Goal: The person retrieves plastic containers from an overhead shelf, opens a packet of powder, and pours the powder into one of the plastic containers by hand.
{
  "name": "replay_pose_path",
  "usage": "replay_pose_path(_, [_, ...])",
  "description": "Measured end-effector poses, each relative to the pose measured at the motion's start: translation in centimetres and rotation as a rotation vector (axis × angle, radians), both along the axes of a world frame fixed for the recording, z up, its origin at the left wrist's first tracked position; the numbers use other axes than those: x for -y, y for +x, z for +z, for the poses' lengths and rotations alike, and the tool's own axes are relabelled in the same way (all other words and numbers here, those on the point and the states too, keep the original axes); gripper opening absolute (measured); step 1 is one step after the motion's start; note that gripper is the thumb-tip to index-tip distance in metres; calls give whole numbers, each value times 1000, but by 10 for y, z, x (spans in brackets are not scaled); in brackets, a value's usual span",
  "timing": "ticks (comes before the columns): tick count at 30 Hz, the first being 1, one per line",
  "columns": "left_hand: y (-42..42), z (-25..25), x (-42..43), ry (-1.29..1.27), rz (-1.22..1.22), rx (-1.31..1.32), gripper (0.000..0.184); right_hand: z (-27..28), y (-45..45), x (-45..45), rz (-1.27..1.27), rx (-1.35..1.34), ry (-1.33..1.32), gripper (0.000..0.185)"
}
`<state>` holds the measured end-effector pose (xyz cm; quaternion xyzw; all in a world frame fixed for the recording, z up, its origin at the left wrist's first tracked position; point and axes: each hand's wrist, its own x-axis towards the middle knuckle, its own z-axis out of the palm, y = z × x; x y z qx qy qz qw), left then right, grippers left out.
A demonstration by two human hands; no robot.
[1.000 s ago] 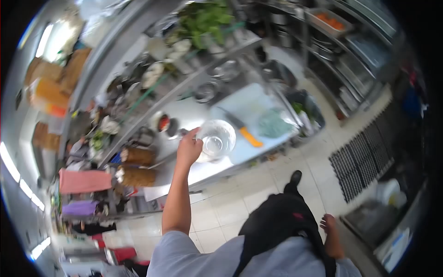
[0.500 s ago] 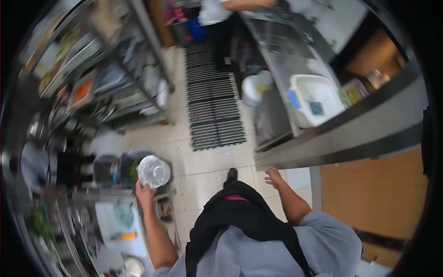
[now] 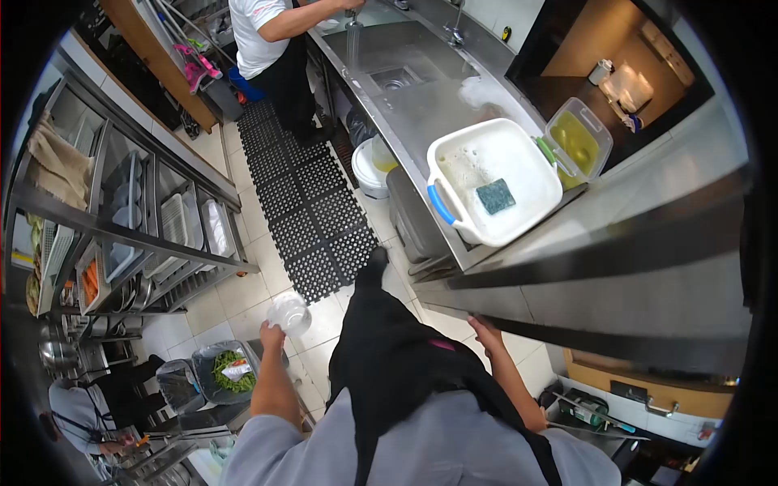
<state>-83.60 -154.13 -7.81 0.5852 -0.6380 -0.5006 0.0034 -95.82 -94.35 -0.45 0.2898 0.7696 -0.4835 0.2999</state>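
My left hand [image 3: 273, 334] grips the rim of a clear, round plastic bowl [image 3: 292, 314], held out over the tiled floor. The bowl looks see-through, with the tiles showing through it. Near the edge of the steel counter [image 3: 559, 304], my right hand [image 3: 486, 334] hangs with its fingers apart and nothing in it. Ahead and to the right, a white plastic basin [image 3: 454, 154] with a blue handle stands on the sink counter. In it lie suds and a dark green scouring pad [image 3: 496, 196].
A co-worker [image 3: 271, 40] stands at the sink [image 3: 438, 53], holding a spray tap. A black rubber mat [image 3: 304, 194] covers the floor ahead. Steel racks [image 3: 138, 219] line the left. A bin [image 3: 227, 393] with green scraps and another person [image 3: 81, 405] are at lower left.
My view has turned left and I have stepped forward toward the mat and sink. The bowl, still in my left hand, is now away from the bins. My right hand stays empty.
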Motion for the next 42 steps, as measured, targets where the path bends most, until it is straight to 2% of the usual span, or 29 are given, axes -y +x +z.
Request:
replay_pose_path(1, [-21, -6, 0, -44, -86, 35, 59, 2, -6, 4, 128, -9, 110, 68])
replay_pose_path(2, [-45, -13, -1, -65, -116, 1, 56, 5, -9, 5, 229, -57, 112, 66])
replay_pose_path(5, [-121, -40, -3, -107, -223, -61, 52, -2, -12, 0, 319, -83, 158, 58])
replay_pose_path(8, [-194, -51, -20, -155, -353, -109, 51, 1, -7, -9, 291, -193, -48, 57])
replay_pose_path(9, [-212, -55, -24, -184, -406, -126, 52, 8, -8, -9, 295, -178, -49, 57])
replay_pose_path(10, [-232, -65, -24, -157, -480, -26, 55, 12, -14, -10, 300, -164, -56, 57])
replay_pose_path(11, [-248, -75, -24, -155, -466, -34, 55, 17, -21, -9, 308, -153, -53, 57])
replay_pose_path(13, [-281, -73, -49, -332, -588, 104, 54, 26, -26, -9, 325, -110, -44, 57])
replay_pose_path(16, [-325, -44, -80, -186, -664, 186, 53, 37, -35, -11, 354, -49, -18, 58])
replay_pose_path(23, [-361, -46, -143, -134, -712, 183, 53, 53, -43, -11, 392, 52, 14, 58])
replay_pose_path(29, [-385, -72, -184, -96, -832, 96, 53, 58, -41, -8, 404, 78, 26, 58])
replay_pose_path(31, [-406, -76, -205, -54, -885, -17, 52, 59, -41, -6, 415, 75, 30, 58])
replay_pose_path(33, [-437, -101, -238, 69, -819, -8, 55, 59, -40, -4, 430, 59, 31, 59])
replay_pose_path(34, [-448, -82, -245, 71, -824, -14, 55, 58, -38, -2, 437, 52, 31, 59])
replay_pose_path(36, [-455, -19, -247, 502, -755, 51, 58, 58, -36, 0, 451, 27, 27, 59])
replay_pose_path(38, [-440, 5, -237, 537, -781, -46, 56, 54, -33, 1, 469, -5, 18, 59])
replay_pose_path(39, [-429, 14, -232, 577, -804, -133, 54, 53, -31, 2, 483, -24, 8, 59])
replay_pose_path(42, [-383, -10, -189, 606, -778, -314, 45, 62, -25, 12, 514, -76, -26, 59])
